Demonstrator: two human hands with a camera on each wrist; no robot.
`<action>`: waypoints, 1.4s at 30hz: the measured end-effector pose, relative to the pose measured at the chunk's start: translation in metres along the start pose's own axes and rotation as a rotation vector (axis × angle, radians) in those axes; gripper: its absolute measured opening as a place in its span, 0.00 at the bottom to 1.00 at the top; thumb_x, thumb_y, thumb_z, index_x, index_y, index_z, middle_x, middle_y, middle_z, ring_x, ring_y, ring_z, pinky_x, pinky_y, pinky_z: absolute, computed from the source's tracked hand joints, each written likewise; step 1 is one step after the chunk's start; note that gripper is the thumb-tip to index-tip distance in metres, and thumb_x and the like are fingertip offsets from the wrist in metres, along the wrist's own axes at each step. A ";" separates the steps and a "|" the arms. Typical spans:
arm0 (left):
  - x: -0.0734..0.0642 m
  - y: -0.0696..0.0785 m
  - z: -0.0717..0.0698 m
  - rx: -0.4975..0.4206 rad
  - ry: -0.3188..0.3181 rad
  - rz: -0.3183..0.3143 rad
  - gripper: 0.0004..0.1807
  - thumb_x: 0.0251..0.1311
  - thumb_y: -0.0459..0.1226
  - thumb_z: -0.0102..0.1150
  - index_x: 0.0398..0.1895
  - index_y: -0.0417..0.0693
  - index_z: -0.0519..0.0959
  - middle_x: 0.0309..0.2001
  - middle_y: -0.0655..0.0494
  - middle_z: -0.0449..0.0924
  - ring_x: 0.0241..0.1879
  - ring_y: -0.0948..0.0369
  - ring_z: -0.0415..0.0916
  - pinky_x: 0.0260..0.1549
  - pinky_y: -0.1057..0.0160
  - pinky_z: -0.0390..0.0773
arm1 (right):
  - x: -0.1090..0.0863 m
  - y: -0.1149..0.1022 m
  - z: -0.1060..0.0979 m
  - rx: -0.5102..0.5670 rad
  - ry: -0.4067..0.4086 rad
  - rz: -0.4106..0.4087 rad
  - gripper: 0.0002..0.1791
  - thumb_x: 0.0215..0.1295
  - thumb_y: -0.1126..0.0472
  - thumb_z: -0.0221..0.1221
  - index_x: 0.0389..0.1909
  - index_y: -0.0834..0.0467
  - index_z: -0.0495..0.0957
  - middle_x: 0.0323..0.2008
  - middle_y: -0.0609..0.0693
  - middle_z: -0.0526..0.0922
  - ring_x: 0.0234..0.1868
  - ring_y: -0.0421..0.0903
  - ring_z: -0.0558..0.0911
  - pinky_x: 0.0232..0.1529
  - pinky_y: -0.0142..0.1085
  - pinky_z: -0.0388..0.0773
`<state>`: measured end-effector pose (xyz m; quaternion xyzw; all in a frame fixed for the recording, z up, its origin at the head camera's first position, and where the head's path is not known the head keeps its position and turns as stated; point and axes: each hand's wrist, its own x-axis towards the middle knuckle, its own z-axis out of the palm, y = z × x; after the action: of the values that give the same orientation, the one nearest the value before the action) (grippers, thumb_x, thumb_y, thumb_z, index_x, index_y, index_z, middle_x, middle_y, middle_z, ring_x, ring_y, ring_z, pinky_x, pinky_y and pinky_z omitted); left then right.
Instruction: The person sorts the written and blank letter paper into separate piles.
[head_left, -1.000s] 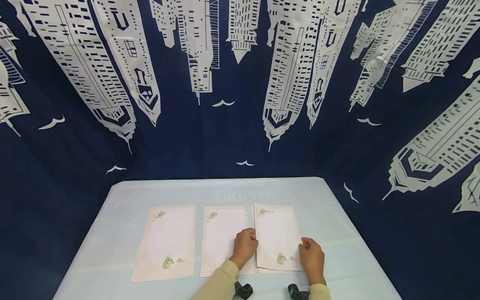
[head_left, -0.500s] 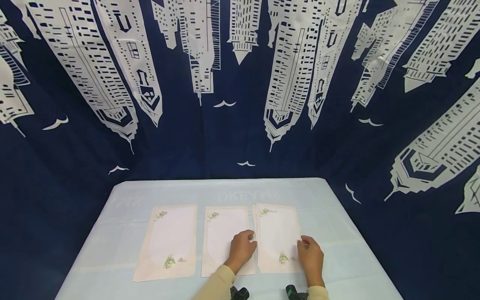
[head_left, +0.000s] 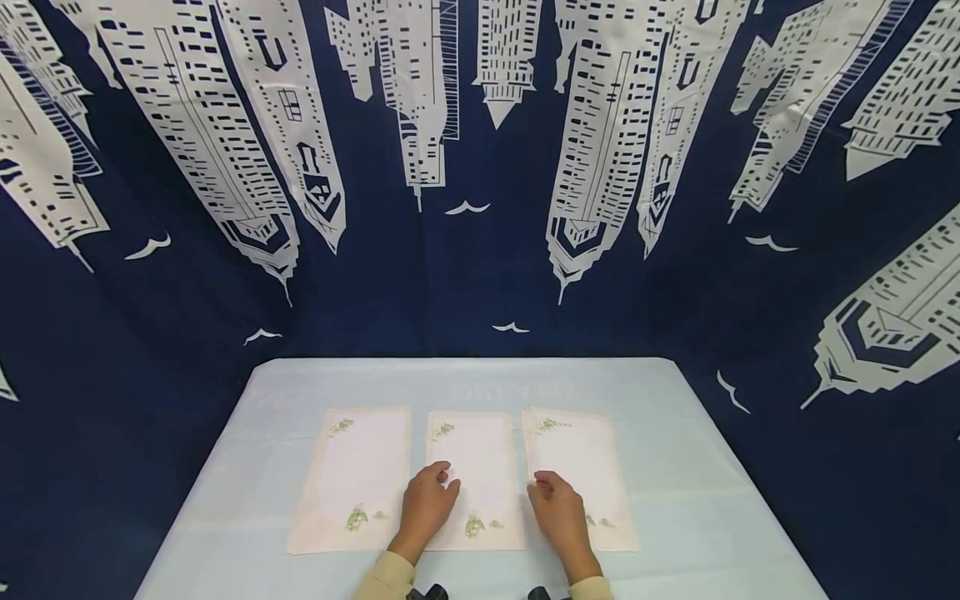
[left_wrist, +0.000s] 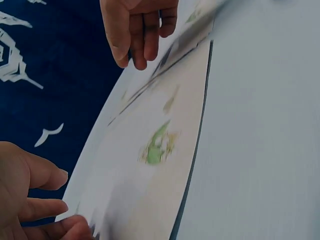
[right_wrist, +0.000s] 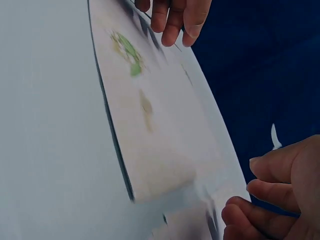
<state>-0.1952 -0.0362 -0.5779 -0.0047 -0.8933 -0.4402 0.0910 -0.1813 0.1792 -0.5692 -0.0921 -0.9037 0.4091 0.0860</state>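
Observation:
Three stacks of pale pink paper sheets with green leaf prints lie side by side: a left stack (head_left: 363, 467), a middle stack (head_left: 487, 471) and a right stack (head_left: 577, 454). Over the left edge of the middle stack is my left hand (head_left: 427, 504), fingers loosely bent and holding nothing. My right hand (head_left: 561, 512) hovers between the middle and right stacks, overlapping the right one's lower left part, its fingers relaxed and bare. Both wrist views show the leaf-printed middle stack (left_wrist: 150, 195) between the two hands, a little blurred.
The stacks lie on a pale blue-white table (head_left: 720, 517) with rounded far corners. A dark blue curtain (head_left: 420, 308) printed with white buildings and birds hangs behind and beside it. Black devices (head_left: 435, 592) sit at the wrists.
Both hands have left the right stack and moved left to the middle one. The right stack's sheets, earlier offset, now lie more nearly together. The head view has turned slightly left.

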 end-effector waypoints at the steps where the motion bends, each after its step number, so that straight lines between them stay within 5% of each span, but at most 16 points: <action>1: -0.001 -0.002 -0.004 0.002 0.002 -0.015 0.18 0.56 0.33 0.69 0.49 0.32 0.82 0.38 0.45 0.84 0.37 0.49 0.82 0.37 0.49 0.80 | -0.001 -0.001 0.003 -0.005 -0.015 -0.001 0.14 0.64 0.63 0.65 0.47 0.67 0.83 0.37 0.57 0.87 0.37 0.53 0.86 0.38 0.46 0.83; 6: -0.006 -0.007 -0.019 0.007 -0.013 -0.083 0.23 0.59 0.35 0.67 0.54 0.28 0.79 0.50 0.32 0.81 0.53 0.37 0.78 0.52 0.40 0.77 | -0.003 -0.008 0.014 -0.040 -0.084 0.021 0.18 0.63 0.62 0.65 0.51 0.67 0.81 0.45 0.63 0.86 0.45 0.59 0.86 0.44 0.49 0.83; 12: -0.010 -0.010 -0.023 -0.001 -0.023 -0.120 0.24 0.59 0.35 0.67 0.55 0.27 0.78 0.55 0.29 0.79 0.59 0.33 0.74 0.57 0.37 0.73 | -0.008 -0.015 0.023 -0.046 -0.112 0.023 0.18 0.63 0.61 0.66 0.51 0.67 0.81 0.49 0.65 0.85 0.50 0.62 0.84 0.49 0.53 0.81; 23: -0.014 -0.011 -0.023 -0.078 0.006 -0.113 0.21 0.60 0.33 0.66 0.53 0.29 0.79 0.53 0.31 0.81 0.54 0.37 0.79 0.52 0.41 0.78 | -0.011 -0.017 0.027 -0.076 -0.111 -0.013 0.17 0.63 0.61 0.66 0.50 0.66 0.82 0.47 0.62 0.86 0.48 0.59 0.85 0.47 0.51 0.82; 32: -0.016 -0.015 -0.021 -0.141 0.111 -0.097 0.16 0.56 0.26 0.66 0.49 0.35 0.82 0.47 0.37 0.84 0.44 0.43 0.84 0.43 0.45 0.82 | -0.017 -0.022 0.025 -0.115 -0.037 -0.067 0.15 0.61 0.63 0.66 0.47 0.65 0.84 0.35 0.54 0.86 0.37 0.50 0.84 0.38 0.47 0.81; 42: -0.015 -0.017 -0.020 -0.186 0.154 -0.105 0.19 0.53 0.23 0.65 0.50 0.37 0.83 0.44 0.41 0.84 0.40 0.49 0.83 0.39 0.49 0.82 | -0.016 -0.023 0.028 -0.067 0.037 -0.063 0.14 0.57 0.69 0.68 0.45 0.63 0.84 0.39 0.57 0.88 0.35 0.50 0.86 0.34 0.43 0.83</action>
<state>-0.1784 -0.0618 -0.5821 0.0676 -0.8381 -0.5242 0.1353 -0.1742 0.1405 -0.5713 -0.0739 -0.9177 0.3738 0.1124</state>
